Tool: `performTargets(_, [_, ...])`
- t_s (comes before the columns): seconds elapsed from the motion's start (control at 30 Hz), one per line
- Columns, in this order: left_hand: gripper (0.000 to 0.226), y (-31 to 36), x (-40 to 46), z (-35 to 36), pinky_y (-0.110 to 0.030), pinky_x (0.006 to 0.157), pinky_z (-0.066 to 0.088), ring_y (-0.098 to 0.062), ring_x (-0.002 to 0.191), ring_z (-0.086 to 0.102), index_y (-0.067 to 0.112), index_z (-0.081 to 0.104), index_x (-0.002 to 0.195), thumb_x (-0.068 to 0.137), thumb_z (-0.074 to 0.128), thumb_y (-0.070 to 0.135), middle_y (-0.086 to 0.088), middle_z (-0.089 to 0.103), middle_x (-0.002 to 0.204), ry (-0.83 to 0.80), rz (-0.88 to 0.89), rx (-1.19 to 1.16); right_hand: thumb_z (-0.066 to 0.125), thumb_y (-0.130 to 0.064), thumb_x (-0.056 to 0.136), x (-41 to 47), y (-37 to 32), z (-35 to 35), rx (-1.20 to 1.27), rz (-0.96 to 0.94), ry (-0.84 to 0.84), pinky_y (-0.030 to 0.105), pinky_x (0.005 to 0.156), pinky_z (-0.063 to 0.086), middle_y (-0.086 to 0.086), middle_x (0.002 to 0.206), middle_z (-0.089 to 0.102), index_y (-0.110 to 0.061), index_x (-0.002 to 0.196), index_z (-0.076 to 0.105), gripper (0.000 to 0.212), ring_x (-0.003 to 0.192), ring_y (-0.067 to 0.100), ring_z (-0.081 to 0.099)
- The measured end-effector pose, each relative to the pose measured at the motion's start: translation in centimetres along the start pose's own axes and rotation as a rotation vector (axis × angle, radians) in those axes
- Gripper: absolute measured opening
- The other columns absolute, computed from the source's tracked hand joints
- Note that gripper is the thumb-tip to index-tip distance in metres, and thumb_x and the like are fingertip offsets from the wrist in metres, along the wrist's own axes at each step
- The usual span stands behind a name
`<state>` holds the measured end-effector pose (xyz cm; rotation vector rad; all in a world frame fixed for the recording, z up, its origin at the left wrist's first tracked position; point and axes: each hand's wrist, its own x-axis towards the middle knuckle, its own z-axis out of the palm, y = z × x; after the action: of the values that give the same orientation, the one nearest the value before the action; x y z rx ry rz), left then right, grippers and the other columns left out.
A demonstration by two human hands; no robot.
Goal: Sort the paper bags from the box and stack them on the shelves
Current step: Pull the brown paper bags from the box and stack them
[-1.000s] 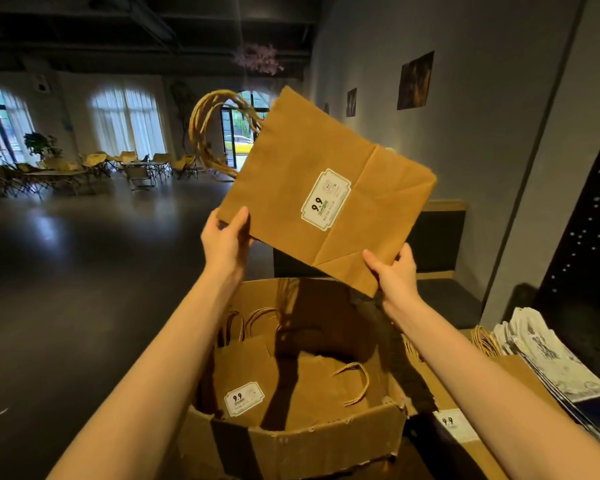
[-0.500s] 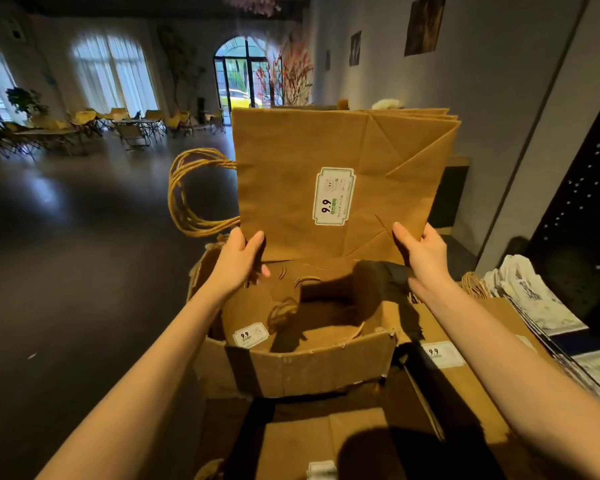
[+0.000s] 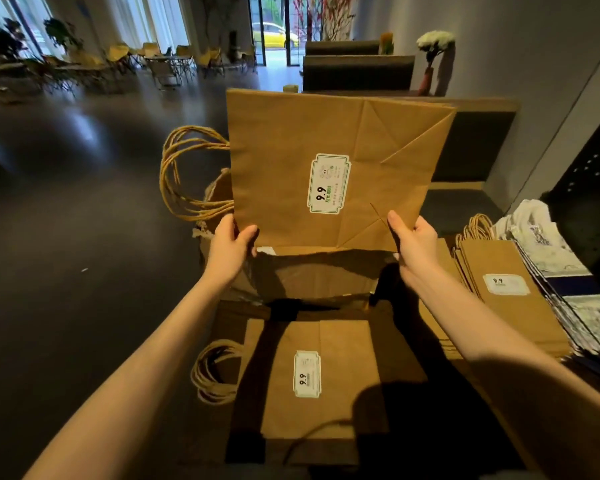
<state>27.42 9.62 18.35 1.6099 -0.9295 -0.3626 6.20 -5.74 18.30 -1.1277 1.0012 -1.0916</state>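
I hold a bundle of flat brown paper bags point(image 3: 291, 161) upright in front of me, white "9.9" label facing me, twine handles point(image 3: 184, 174) sticking out to the left. My left hand point(image 3: 231, 245) grips the lower left corner and my right hand point(image 3: 413, 240) grips the lower right edge. Below and behind the bundle stands the torn cardboard box point(image 3: 312, 275), its inside mostly hidden. A stack of larger labelled bags point(image 3: 326, 382) lies flat right below my arms. A second stack of narrower bags point(image 3: 506, 306) lies to the right.
White printed bags point(image 3: 548, 237) lie fanned out at the far right beside a black perforated panel point(image 3: 589, 188). Dark benches point(image 3: 357, 72) and a vase of white flowers point(image 3: 433, 43) stand behind. Dark open floor point(image 3: 66, 220) stretches to the left, with chairs far back.
The bundle has turned from tilted to upright with handles pointing left, and has come lower over the box. My view has dropped, bringing the flat stacks into sight.
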Motion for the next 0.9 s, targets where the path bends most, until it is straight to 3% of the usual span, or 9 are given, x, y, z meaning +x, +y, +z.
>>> performTargets(0.1, [0.018, -1.4, -3.2, -0.5, -0.013, 0.046, 0.042, -0.004, 0.045, 0.055, 0.005, 0.054, 0.110, 0.093, 0.055, 0.010, -0.002, 0.062, 0.078, 0.071, -0.062, -0.011, 0.063, -0.024, 0.089, -2.1, 1.7, -1.3, 0.040, 0.048, -0.035, 0.041, 0.100, 0.047, 0.003, 0.121, 0.062, -0.011, 0.128, 0.053, 0.042, 0.111, 0.019, 0.058])
performTargets(0.2, [0.032, -2.8, -5.9, -0.5, -0.023, 0.059, 0.052, -0.011, 0.052, 0.059, 0.012, 0.054, 0.120, 0.089, 0.061, 0.014, -0.006, 0.066, 0.087, 0.119, -0.193, -0.072, 0.064, -0.020, 0.089, -4.1, 3.4, -2.3, 0.022, 0.043, -0.043, 0.039, 0.098, 0.048, 0.001, 0.113, 0.065, -0.015, 0.113, 0.059, 0.025, 0.107, 0.019, 0.061])
performTargets(0.27, [0.038, -4.0, -7.5, -0.5, -0.027, 0.066, 0.052, -0.013, 0.055, 0.060, 0.013, 0.054, 0.125, 0.088, 0.063, 0.014, -0.008, 0.067, 0.096, 0.123, -0.300, -0.119, 0.064, -0.019, 0.089, -5.3, 4.8, -3.0, -0.002, 0.051, -0.040, 0.037, 0.095, 0.049, 0.000, 0.111, 0.065, -0.016, 0.113, 0.060, 0.025, 0.107, 0.019, 0.060])
performTargets(0.4, [0.013, -6.6, -10.7, -0.5, -0.021, 0.058, 0.053, -0.011, 0.055, 0.062, 0.010, 0.066, 0.100, 0.087, 0.063, 0.009, -0.006, 0.070, 0.090, 0.080, -0.411, -0.139, 0.062, -0.015, 0.090, -7.8, 8.5, -4.8, -0.003, 0.132, -0.046, 0.031, 0.085, 0.052, 0.006, 0.115, 0.064, -0.008, 0.123, 0.057, 0.034, 0.103, 0.019, 0.062])
performTargets(0.5, [0.003, -8.1, -13.1, -0.6, -0.016, 0.046, 0.047, -0.006, 0.048, 0.062, 0.013, 0.064, 0.084, 0.086, 0.065, 0.010, -0.003, 0.067, 0.074, -0.007, -0.605, -0.174, 0.063, -0.015, 0.089, -9.6, 11.5, -6.2, -0.010, 0.215, -0.049, 0.038, 0.093, 0.051, 0.008, 0.118, 0.065, -0.008, 0.122, 0.058, 0.034, 0.108, 0.022, 0.061])
performTargets(0.67, [0.005, -11.3, -15.7, -0.7, -0.016, 0.044, 0.044, -0.007, 0.046, 0.064, 0.012, 0.062, 0.088, 0.085, 0.066, 0.010, -0.005, 0.069, 0.073, -0.063, -0.904, -0.124, 0.064, -0.016, 0.088, -11.9, 15.7, -7.2, -0.119, 0.349, -0.006, 0.035, 0.084, 0.049, 0.011, 0.113, 0.063, -0.007, 0.114, 0.059, 0.028, 0.095, 0.020, 0.060])
performTargets(0.83, [0.008, -12.9, -17.2, -0.2, -0.017, 0.038, 0.048, -0.019, 0.059, 0.063, 0.003, 0.059, 0.078, 0.084, 0.066, 0.001, -0.013, 0.064, 0.083, 0.002, -0.978, -0.093, 0.060, -0.013, 0.091, -12.3, 18.9, -6.8, -0.218, 0.424, 0.045, 0.035, 0.090, 0.046, 0.014, 0.117, 0.059, 0.003, 0.124, 0.053, 0.037, 0.104, 0.028, 0.057])
performTargets(0.9, [0.011, -13.9, -17.5, -0.3, -0.019, 0.041, 0.049, -0.015, 0.052, 0.063, 0.005, 0.063, 0.075, 0.080, 0.072, 0.008, -0.012, 0.066, 0.080, 0.023, -0.959, 0.043, 0.056, -0.011, 0.094, -12.3, 19.8, -6.3, -0.280, 0.439, 0.048, 0.038, 0.096, 0.045, 0.011, 0.121, 0.058, 0.001, 0.127, 0.050, 0.036, 0.109, 0.028, 0.055])
